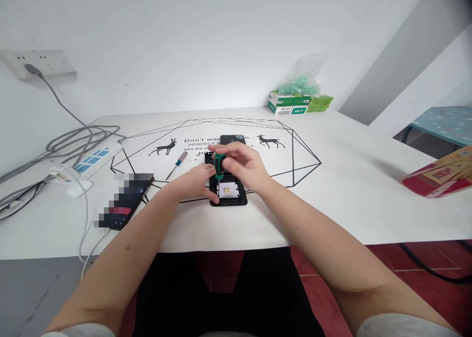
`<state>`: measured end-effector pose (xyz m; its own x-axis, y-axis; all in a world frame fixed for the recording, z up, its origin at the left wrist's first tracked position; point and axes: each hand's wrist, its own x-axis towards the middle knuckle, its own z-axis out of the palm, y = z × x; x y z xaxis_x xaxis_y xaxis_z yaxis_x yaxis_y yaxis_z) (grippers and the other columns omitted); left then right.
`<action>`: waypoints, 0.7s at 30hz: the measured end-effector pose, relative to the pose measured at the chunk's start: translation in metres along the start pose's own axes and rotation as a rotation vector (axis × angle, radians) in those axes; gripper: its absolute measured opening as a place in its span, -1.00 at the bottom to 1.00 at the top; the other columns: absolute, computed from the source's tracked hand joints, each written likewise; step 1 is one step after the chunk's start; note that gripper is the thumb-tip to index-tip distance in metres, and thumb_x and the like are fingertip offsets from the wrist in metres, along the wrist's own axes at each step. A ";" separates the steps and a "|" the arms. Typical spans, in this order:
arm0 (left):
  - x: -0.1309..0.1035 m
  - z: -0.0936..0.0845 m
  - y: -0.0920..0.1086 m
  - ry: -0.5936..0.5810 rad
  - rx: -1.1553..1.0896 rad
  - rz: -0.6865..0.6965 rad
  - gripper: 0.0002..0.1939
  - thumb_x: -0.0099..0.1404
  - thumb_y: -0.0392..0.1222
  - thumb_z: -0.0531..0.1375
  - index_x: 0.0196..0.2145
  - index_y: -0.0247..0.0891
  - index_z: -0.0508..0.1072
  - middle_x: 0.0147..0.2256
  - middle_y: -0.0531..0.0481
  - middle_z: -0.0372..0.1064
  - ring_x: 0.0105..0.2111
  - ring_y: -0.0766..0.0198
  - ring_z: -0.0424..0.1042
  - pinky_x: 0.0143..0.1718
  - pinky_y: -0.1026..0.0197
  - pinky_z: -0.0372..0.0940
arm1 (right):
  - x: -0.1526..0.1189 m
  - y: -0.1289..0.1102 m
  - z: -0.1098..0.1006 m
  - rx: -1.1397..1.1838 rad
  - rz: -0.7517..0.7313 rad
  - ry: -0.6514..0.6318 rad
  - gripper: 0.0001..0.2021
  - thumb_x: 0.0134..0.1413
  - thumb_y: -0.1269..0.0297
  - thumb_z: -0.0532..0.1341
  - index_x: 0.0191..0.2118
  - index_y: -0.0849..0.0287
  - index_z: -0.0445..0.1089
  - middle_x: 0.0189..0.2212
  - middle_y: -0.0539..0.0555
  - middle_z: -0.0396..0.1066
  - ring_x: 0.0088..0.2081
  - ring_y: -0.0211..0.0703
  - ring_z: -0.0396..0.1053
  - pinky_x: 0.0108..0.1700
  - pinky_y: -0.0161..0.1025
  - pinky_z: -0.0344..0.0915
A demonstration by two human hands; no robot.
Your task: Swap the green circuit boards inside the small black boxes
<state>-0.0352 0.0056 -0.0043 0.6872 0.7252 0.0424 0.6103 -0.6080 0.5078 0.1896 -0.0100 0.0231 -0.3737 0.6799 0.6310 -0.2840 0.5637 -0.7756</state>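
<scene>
My right hand (243, 165) is closed around a green and black screwdriver (219, 167), held upright with its tip down on an opened black device (244, 199). Inside the device a whitish part with a gold square (226, 190) shows. My left hand (195, 182) rests at the device's left edge, its thumb and fingers apart, pressing on the frame. Behind my right hand lies a black rectangular piece (234, 139), partly hidden. Left of my hands, a second screwdriver (179, 161) with a blue and pinkish handle lies on the table.
A dark phone (129, 202), partly pixelated, lies at left beside a power strip (96, 161), grey cables and a white plug. Green-white boxes (289, 101) with a plastic bag stand against the wall. A red and tan packet (438, 175) sits at the right.
</scene>
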 end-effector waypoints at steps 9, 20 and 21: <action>0.001 0.000 -0.001 -0.040 0.016 -0.019 -0.10 0.14 0.23 0.57 0.33 -0.08 0.41 0.31 -0.24 0.36 0.37 -0.38 0.22 0.25 -0.25 0.31 | -0.002 0.004 0.003 0.089 0.118 -0.058 -0.62 0.37 -0.08 0.34 0.06 -0.07 0.22 0.13 0.12 0.60 -0.04 -0.11 0.63 0.05 -0.01 0.57; 0.001 -0.002 -0.001 -0.023 0.088 -0.013 -0.05 0.12 0.38 0.53 0.34 -0.03 0.41 0.19 -0.20 0.43 0.22 -0.30 0.37 0.19 -0.17 0.31 | 0.004 0.004 -0.008 -0.336 -0.127 0.003 -0.68 0.52 -0.07 0.12 0.06 -0.03 0.50 0.04 0.15 0.44 0.16 0.05 0.40 0.29 0.17 0.37; 0.001 -0.001 -0.002 -0.022 0.089 -0.007 -0.04 0.12 0.39 0.53 0.35 -0.02 0.41 0.20 -0.20 0.42 0.22 -0.30 0.37 0.20 -0.17 0.30 | 0.005 0.005 -0.008 -0.351 -0.135 0.007 -0.67 0.53 -0.07 0.10 0.06 -0.02 0.50 0.02 0.15 0.44 0.14 0.04 0.40 0.29 0.16 0.36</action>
<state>-0.0361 0.0078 -0.0040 0.6906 0.7230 0.0201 0.6471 -0.6300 0.4294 0.1933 -0.0008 0.0225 -0.3469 0.5911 0.7282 -0.0102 0.7740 -0.6331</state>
